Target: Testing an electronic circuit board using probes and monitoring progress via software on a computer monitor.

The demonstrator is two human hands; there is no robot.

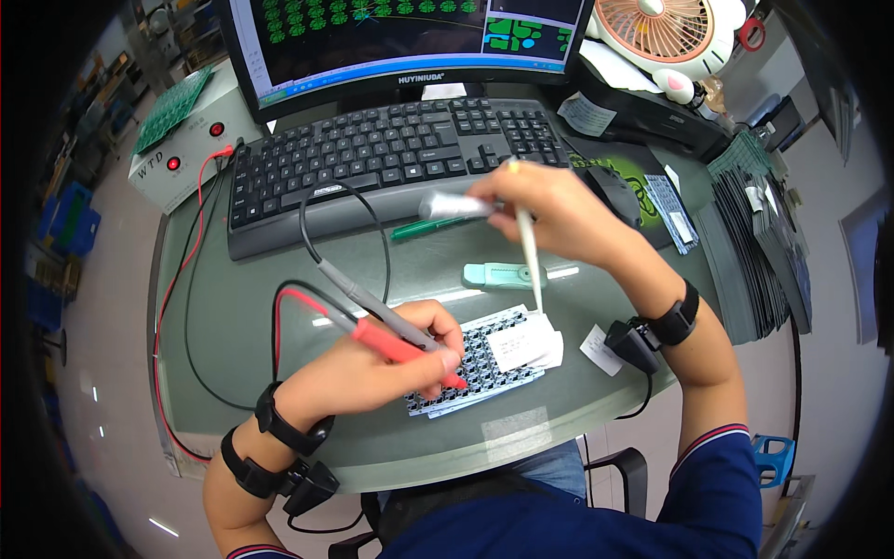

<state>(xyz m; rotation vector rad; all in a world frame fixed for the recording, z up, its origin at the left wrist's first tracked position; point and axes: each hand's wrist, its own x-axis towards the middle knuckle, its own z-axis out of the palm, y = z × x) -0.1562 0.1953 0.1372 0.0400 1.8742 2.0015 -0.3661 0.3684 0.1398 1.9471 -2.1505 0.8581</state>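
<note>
My left hand [391, 368] is closed around two test probes, a red probe [396, 343] and a grey probe [377, 306]. Their tips point down at a stack of circuit boards [480, 373] with rows of small dark parts. White paper labels [524, 343] lie on the boards' right part. Above the boards, my right hand [549, 210] grips a slim pale stick [529, 247] whose lower end reaches down by the labels. A whitish cylinder [454, 206], smeared by motion, juts left from the same fingers; its kind is unclear.
Beyond the boards lie a mint-green utility knife [503, 276], a green pen [433, 227] and a black keyboard [372, 168]. A monitor [400, 42] stands behind. At left is a tester box [200, 140] with red and black leads; a mouse [613, 196] and stacked dark sheets [745, 252] are right.
</note>
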